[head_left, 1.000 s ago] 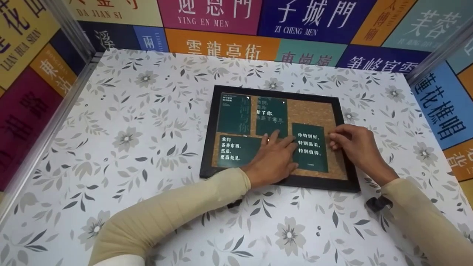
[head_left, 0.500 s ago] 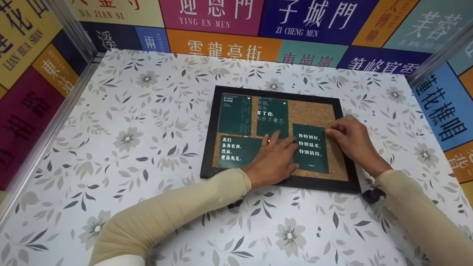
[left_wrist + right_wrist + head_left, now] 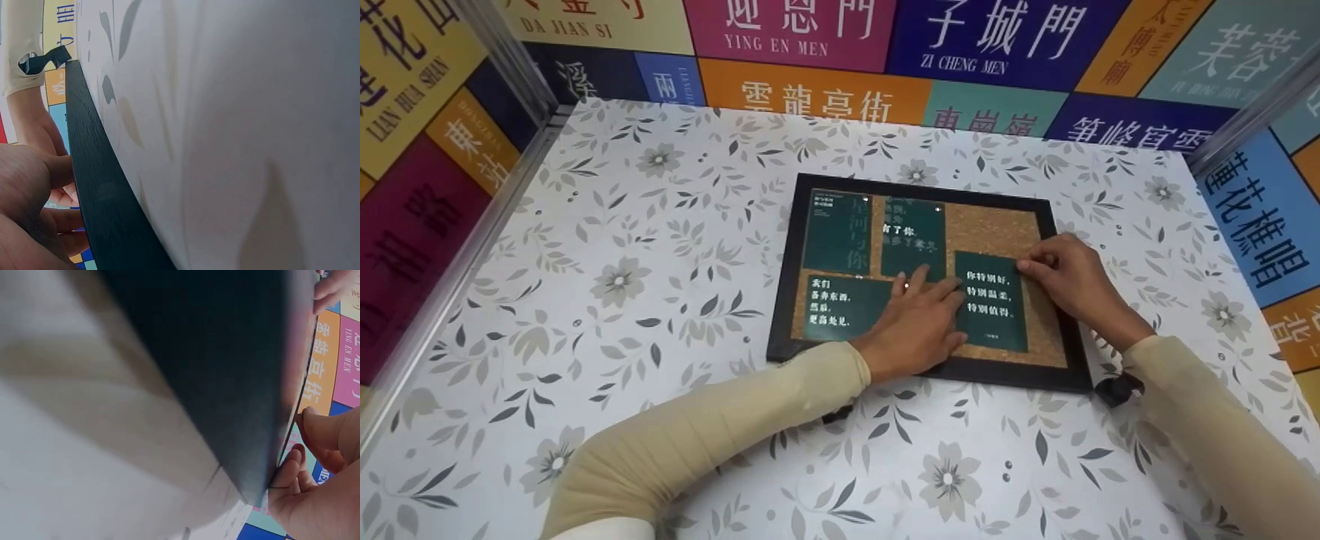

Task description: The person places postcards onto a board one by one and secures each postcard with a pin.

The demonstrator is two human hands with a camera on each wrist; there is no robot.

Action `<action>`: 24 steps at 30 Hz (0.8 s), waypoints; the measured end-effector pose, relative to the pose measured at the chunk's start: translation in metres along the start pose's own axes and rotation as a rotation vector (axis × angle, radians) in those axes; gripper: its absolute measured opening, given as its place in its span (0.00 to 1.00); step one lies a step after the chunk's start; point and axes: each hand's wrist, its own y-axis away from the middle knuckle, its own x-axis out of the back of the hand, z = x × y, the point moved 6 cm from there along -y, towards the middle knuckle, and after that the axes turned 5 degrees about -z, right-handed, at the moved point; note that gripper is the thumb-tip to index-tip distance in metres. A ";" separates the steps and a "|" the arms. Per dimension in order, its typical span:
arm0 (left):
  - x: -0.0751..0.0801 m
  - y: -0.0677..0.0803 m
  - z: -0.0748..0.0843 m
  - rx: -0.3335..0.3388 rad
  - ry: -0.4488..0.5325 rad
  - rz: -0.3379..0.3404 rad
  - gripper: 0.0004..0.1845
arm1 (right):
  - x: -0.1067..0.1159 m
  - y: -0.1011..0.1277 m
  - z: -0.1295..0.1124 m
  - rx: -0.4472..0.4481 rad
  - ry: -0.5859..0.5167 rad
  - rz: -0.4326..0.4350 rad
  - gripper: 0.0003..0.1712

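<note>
A black-framed cork board (image 3: 991,229) lies on the table, bearing several dark green cards with white Chinese lettering. Flat across its middle, my left hand (image 3: 915,322) spreads its fingers over the lower-left card (image 3: 840,304) and reaches the left edge of the right card (image 3: 988,300). At this right card's upper right corner, my right hand (image 3: 1065,281) brings thumb and forefinger together; a tiny pin-like thing (image 3: 298,415) shows at the fingertips in the right wrist view, mostly hidden. Its other fingers are curled near the frame's right side (image 3: 225,371).
Tiny bright pin-like spots mark the tops of the upper-left card (image 3: 836,229) and the upper-middle card (image 3: 913,244). Bare cork shows at the board's upper right. Under the board is a white floral tabletop (image 3: 622,225); colourful lettered panels (image 3: 810,90) stand behind and beside it.
My right hand has moved left from the frame's right side onto the right card's upper corner, then stayed there. The left hand stays put on the cards.
</note>
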 end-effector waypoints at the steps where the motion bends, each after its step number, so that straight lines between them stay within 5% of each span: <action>1: 0.000 0.000 0.000 0.000 0.002 0.001 0.33 | 0.000 -0.001 0.001 -0.012 0.000 -0.014 0.13; 24: 0.000 0.000 0.001 0.010 -0.014 -0.002 0.33 | 0.002 -0.015 0.005 -0.080 -0.048 -0.100 0.12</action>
